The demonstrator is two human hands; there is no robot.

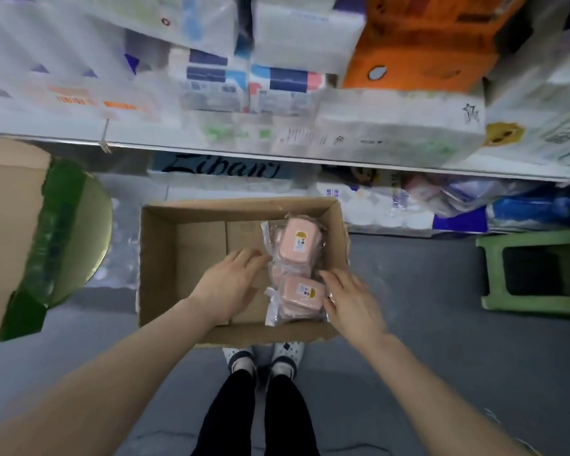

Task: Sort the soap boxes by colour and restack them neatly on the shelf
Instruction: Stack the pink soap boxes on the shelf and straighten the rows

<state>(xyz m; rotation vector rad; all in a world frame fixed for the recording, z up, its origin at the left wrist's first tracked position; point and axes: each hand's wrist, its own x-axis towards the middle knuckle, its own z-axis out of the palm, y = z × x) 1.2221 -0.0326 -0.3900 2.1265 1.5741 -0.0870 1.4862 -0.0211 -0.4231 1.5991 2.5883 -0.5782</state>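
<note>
An open cardboard box (185, 258) stands on the floor below me. Along its right side lie several pink soap boxes in clear plastic wrap; one (297, 242) sits on top at the back and another (301, 293) at the front. My left hand (232, 283) reaches into the carton with fingers spread, its fingertips at the left edge of the pink pile. My right hand (351, 302) is at the pile's right side, fingers apart and touching the front pink box's wrap. Neither hand has closed on anything.
A white shelf edge (310, 159) runs across above the carton, stacked with tissue packs and an orange package (422, 44). More packs lie under the shelf. A large carton with green tape (17, 232) stands at left, a green plastic stool (533, 271) at right. My feet are just behind the carton.
</note>
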